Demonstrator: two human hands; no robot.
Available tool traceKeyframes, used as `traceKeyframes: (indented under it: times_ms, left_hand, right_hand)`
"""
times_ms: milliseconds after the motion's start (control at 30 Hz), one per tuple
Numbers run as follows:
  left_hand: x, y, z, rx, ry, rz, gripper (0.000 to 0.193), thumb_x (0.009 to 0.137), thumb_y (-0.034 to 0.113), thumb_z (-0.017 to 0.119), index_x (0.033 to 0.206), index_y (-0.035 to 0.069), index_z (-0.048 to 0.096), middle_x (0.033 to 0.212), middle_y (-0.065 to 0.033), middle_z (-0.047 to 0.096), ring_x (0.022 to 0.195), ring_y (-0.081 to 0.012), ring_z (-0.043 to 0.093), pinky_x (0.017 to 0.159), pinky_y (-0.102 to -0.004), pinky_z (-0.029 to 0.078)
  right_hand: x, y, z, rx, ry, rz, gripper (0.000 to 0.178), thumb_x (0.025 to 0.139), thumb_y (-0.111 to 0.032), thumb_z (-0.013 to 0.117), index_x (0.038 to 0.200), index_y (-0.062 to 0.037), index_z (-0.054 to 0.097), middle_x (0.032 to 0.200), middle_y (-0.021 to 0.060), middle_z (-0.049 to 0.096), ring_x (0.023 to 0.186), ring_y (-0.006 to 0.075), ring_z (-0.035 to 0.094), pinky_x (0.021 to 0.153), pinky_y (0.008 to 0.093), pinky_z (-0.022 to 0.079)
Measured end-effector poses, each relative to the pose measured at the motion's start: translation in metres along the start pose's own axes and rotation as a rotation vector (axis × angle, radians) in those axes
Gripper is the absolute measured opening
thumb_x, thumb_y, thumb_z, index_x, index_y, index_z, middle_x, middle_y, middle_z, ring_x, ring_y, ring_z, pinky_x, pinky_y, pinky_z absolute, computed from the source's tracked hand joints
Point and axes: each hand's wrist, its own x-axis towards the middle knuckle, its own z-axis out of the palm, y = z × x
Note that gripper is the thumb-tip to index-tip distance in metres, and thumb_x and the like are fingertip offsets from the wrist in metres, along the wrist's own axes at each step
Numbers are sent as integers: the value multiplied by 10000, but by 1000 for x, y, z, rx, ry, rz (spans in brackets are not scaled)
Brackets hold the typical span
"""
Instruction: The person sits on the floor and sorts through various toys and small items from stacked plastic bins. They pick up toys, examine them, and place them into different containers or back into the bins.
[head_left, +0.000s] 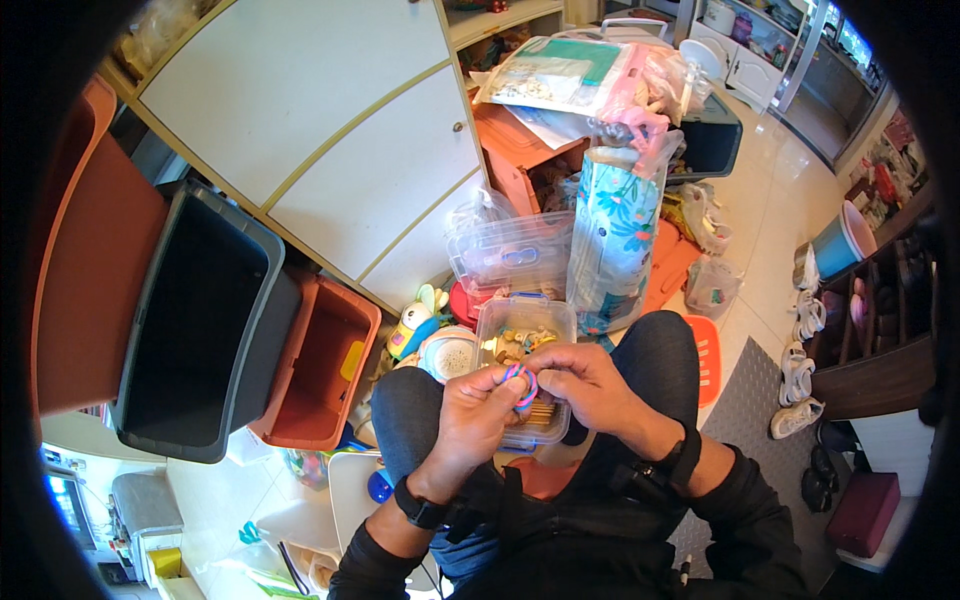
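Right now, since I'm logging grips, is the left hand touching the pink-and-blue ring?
Touching: the head view shows the left hand pinching the ring under its thumb.

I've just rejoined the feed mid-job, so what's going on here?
A seated person holds a small pink-and-blue ring between the left hand and right hand, over an open clear plastic box with small yellowish pieces inside. A plush toy is left of the box.

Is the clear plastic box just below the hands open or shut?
Open: no lid covers the clear plastic box, and small yellowish pieces show plainly inside it.
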Motion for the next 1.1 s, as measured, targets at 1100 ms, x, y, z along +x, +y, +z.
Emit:
traceKeyframes:
  times_ms: [1100]
  left_hand:
    - [5, 2, 14, -350, 51, -54, 119, 936, 95, 539, 986, 4, 596, 624, 25, 474, 491, -42, 330, 481, -204, 264]
  right_hand:
    - [4, -20, -3, -251, 28, -41, 86, 859, -32, 533, 903, 12, 592, 642, 78, 553, 551, 115, 532, 511, 274, 419]
